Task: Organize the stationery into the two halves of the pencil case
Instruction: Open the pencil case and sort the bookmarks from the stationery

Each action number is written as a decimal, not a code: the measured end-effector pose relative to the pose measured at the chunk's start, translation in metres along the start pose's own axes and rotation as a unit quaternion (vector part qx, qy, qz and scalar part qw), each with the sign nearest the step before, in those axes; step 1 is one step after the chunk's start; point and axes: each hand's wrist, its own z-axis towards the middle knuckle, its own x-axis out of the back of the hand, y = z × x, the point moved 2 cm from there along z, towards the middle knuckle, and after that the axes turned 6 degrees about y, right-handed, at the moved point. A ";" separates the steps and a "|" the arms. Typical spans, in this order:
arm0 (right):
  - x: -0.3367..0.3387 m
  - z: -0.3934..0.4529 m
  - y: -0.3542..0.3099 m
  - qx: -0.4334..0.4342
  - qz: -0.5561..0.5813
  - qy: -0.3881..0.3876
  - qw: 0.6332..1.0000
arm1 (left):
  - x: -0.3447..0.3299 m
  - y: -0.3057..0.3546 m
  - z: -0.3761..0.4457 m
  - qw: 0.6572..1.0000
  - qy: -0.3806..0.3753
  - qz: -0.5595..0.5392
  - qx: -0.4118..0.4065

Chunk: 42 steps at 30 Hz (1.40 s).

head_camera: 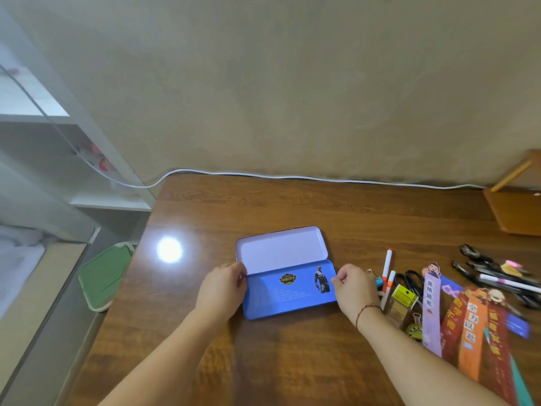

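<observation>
Nearest the camera, two bare forearms are reaching forward over the brown wood-grain counter [292, 361]. The left hand [223, 288] is pinching the left end of the blue metal pencil case [288, 272] at the hinge line, fingers curled onto the rim. The right hand [352, 288], wearing a thin beaded bracelet [366, 311], is pinching the right end in the same way. Neither hand is holding any stationery.

The case is lying opened flat between the hands, its long axis running left to right. The near half is showing a blue printed panel [292, 291] with a badge and a figure; the far half is a pale lilac tray [281, 247], with nothing visible in it.

The loose stationery is lying to the right of the case, just beyond the right hand, so that hand is the nearer one for picking up. It includes two white marker pens with orange caps [387, 272], a small yellow-labelled box [402, 300], long printed paper bookmarks [468, 332] and a blurred cluster of dark pens [497, 276]. Judging from this, sorting has not yet begun.

Farther back, a white cable [292, 176] is running along the counter's rear edge under a beige wall.
</observation>
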 end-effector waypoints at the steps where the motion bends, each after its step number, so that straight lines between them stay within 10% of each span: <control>1: 0.000 0.002 -0.002 0.002 -0.011 -0.002 1.000 | 0.000 0.001 0.002 1.000 -0.012 0.028 -0.006; 14: 0.002 0.031 -0.029 0.020 -0.102 -0.038 0.994 | 0.006 0.012 0.038 0.984 -0.030 0.174 -0.036; 33: 0.029 -0.028 0.010 0.089 0.054 -0.021 0.994 | 0.022 0.007 -0.012 0.977 0.117 0.042 -0.173; 42: 0.001 -0.056 0.050 0.066 0.023 -0.061 0.996 | -0.012 -0.011 -0.059 0.982 0.031 0.027 -0.183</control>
